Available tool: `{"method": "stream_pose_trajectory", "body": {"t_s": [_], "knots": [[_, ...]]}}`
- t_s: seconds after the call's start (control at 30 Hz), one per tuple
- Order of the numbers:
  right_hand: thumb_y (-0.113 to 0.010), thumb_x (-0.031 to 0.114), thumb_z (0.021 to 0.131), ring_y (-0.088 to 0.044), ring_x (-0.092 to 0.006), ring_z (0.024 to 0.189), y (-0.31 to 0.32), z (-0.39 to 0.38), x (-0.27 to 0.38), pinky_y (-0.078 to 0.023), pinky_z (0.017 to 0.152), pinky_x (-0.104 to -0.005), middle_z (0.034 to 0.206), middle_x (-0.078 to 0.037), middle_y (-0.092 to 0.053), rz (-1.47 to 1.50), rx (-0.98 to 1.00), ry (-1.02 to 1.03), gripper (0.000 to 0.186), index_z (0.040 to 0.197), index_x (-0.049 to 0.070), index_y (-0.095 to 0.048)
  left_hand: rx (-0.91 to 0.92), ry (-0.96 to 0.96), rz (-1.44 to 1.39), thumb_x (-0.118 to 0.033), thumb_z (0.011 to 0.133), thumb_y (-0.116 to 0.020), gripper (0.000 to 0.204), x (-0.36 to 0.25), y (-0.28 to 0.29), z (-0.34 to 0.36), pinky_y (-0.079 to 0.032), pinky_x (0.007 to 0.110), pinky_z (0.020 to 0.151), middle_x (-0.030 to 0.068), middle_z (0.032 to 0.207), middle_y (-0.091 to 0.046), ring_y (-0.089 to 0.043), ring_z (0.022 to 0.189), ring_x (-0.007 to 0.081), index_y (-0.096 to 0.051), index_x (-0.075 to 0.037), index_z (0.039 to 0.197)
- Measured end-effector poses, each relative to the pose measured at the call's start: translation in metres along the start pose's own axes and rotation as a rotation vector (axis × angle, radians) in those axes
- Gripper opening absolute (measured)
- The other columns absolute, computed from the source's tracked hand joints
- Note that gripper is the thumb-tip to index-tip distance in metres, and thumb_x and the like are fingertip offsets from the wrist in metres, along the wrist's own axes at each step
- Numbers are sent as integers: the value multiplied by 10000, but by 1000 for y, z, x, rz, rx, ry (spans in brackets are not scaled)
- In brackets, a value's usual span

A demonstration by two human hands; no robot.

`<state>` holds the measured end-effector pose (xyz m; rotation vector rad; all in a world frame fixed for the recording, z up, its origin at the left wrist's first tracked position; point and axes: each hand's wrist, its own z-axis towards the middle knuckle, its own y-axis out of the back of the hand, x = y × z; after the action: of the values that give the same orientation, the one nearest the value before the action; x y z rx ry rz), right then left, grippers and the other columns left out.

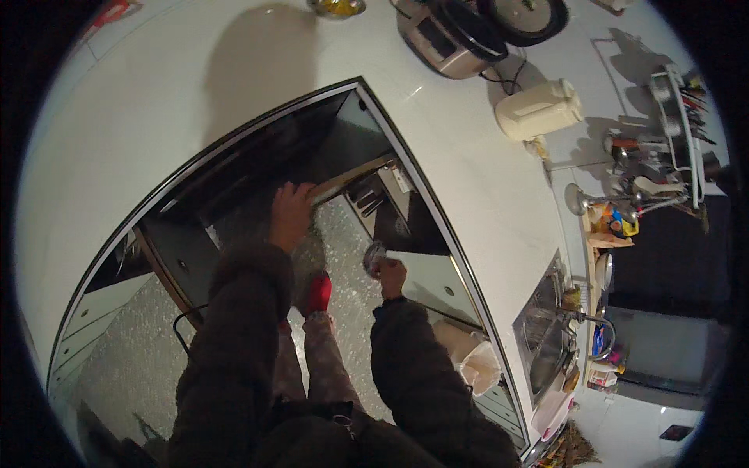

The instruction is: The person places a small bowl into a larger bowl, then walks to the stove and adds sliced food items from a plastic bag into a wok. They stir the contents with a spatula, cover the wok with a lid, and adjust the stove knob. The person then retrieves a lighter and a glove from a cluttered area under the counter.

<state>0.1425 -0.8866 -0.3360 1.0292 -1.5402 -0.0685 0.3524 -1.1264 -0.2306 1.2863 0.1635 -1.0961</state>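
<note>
My left hand (pixel 290 214) reaches forward below the white countertop, its fingers curled over the metal-trimmed edge of a cabinet door or drawer (pixel 339 180). My right hand (pixel 390 277), closer to the right-hand cabinets, is closed on a small shiny round object (pixel 374 253), perhaps a dish or lid; its exact kind is unclear. Dark glossy cabinet fronts (pixel 257 148) lie just beyond my left hand, and an open compartment with dark slots (pixel 374 204) sits above my right. My legs and a red shoe (pixel 318 293) show on the speckled floor below.
The white countertop (pixel 140 156) bends around me, carrying a rice cooker (pixel 446 43), a cream kettle (pixel 534 113) and a steel bowl (pixel 335 6). A sink (pixel 538 343), hanging utensils (pixel 647 187) and a window (pixel 667 343) are at the right. A lined bin (pixel 476 366) stands below.
</note>
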Motion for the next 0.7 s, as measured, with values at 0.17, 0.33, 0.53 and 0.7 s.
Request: {"method": "stream_pose_trajectory", "body": {"t_s": [0.17,0.33,0.53,0.7], "knots": [[-628,280,792,-637,-220,617,-23,105,-7,-508,586,-371,689,-92,-658,-486,-323,337,327,776,-46,-642,70,206,-68,-89,797,-599,273,-4,1,3,-419,434,795,144,973,-522,-489,927,348,-609,-108,1069],[-612,261,803,-625,-234,679,-27,185,2,-497,634,-376,750,-102,-647,-442,-304,231,298,833,-35,-632,142,298,-36,-66,791,-605,298,-13,10,6,-418,430,797,147,979,-511,-489,927,353,-599,-100,1086],[-594,237,816,-611,-251,753,-35,231,0,-485,690,-381,823,-113,-635,-449,-273,192,273,902,-20,-619,194,316,-87,-33,792,-594,337,-22,24,14,-412,423,798,150,969,-492,-479,921,349,-579,-96,1122],[-579,218,827,-600,-265,815,-35,243,0,-474,737,-385,884,-123,-624,-444,-254,173,264,960,-9,-609,190,319,-90,-15,800,-568,333,-27,27,16,-410,392,804,142,955,-495,-483,916,340,-579,-86,1125]]}}
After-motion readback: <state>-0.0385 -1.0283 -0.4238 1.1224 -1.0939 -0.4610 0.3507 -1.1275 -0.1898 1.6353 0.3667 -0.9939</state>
